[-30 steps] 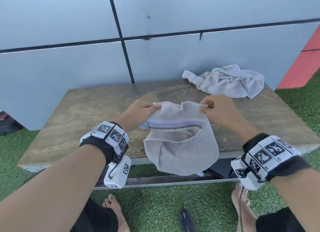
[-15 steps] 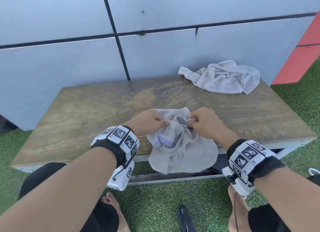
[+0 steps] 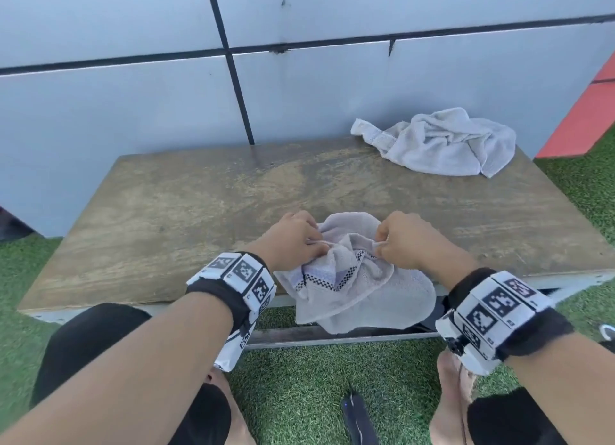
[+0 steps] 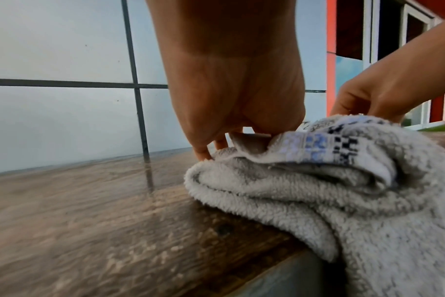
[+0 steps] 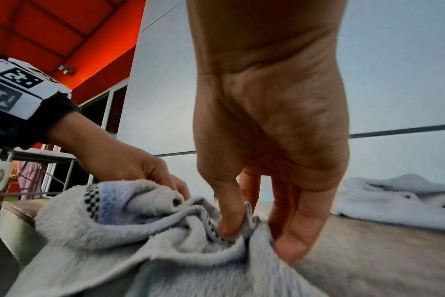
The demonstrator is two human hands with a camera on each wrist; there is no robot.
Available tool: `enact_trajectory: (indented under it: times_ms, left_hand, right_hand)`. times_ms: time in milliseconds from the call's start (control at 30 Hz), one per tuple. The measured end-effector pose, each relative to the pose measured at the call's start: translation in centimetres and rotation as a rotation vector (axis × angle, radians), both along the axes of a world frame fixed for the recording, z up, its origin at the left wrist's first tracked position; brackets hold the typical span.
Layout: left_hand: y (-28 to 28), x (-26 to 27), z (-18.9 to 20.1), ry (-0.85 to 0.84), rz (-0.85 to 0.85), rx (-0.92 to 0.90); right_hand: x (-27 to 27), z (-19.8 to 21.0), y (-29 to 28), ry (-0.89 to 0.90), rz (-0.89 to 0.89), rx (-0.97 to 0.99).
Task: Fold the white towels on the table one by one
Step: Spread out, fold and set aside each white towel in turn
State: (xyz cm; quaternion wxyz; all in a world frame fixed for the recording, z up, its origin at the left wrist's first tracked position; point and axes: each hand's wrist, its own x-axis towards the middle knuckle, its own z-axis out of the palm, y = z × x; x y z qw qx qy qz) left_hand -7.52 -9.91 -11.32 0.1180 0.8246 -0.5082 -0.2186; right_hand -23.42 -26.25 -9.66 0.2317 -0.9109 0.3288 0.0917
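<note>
The towel (image 3: 349, 288) is fluffy looped terry cloth; the table (image 3: 199, 211) is worn, matt, grainy wood.

Looking like an outdoor yard or patio beside a building, not a room. Artificial grass (image 3: 299, 378) is covering the ground, a worn wooden tabletop (image 3: 199, 211) is standing against a grey panelled wall (image 3: 133, 112), and red cladding (image 3: 585, 122) is showing at right.
</note>
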Motion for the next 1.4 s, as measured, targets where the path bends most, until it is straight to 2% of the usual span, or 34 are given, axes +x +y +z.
enact_trajectory:
  times_ms: [100,167,267,333,400,467,567,667,733,867,967,1033,1167,1267,1400]
  left_hand:
    - [-0.5,0.2,-0.4,0.016,0.004,-0.024]
    - [-0.6,0.5,-0.8,0.064,-0.002,-0.057]
    - [-0.3,0.4,-0.2,0.216,0.002,-0.102]
    - [-0.4,0.4,0.1,0.338,0.018,-0.181]
    - [-0.6,0.3,0.1,0.429,0.081,-0.274]
    - [-0.7,0.8,-0.4,0.421,0.167,-0.376]
    - [-0.8,2.4,-0.8,0.352,0.348,-0.555]
    - [-0.5,4.7,-0.5,0.169,0.581,-0.753]
    - [-0.1,6.0,-0.3,0.116,0.635,-0.744]
    - [0.6,7.9,-2.1,0.052,0.489,-0.397]
    - [0.9,8.7,-2.1,-0.017,0.363,-0.252]
    - [0.4,9.0,-1.9,0.020,0.241,-0.167]
    - [-0.8,10.1,-1.0,0.047,0.091,-0.187]
    - [-2.5,11.7,1.6,0.049,0.157,-0.233]
    - [-6.3,16.7,7.0,-0.090,0.308,-0.422]
  right_hand:
    - [0.3,-1.4,0.0,-0.139,0.000,0.013]
    - [0.4,-2.2,-0.2,-0.306,0.023,0.053]
    - [1.3,-2.6,0.3,-0.531,0.076,0.051]
    - [2.4,-2.3,0.9,-0.681,0.094,0.037]
    - [3.7,-1.5,1.6,-0.799,0.103,0.109]
    - [5.2,-0.7,1.7,-0.845,0.144,0.157]
    - [7.2,0.0,0.5,-0.886,0.178,0.001]
    - [8.6,0.7,-1.4,-0.890,0.062,-0.034]
    - [9.1,0.8,-2.4,-0.793,0.023,-0.020]
    - [9.9,-0.6,-2.9,-0.429,0.103,0.047]
    - [10.4,-2.5,-1.8,-0.334,0.209,-0.007]
    - [10.7,-3.5,-0.7,-0.317,0.248,-0.030]
    - [10.9,-3.6,0.3,-0.378,0.224,0.039]
    - [12.7,-1.9,-1.7,-0.463,0.177,0.055]
    - [18.9,4.1,-5.9,-0.654,0.110,-0.049]
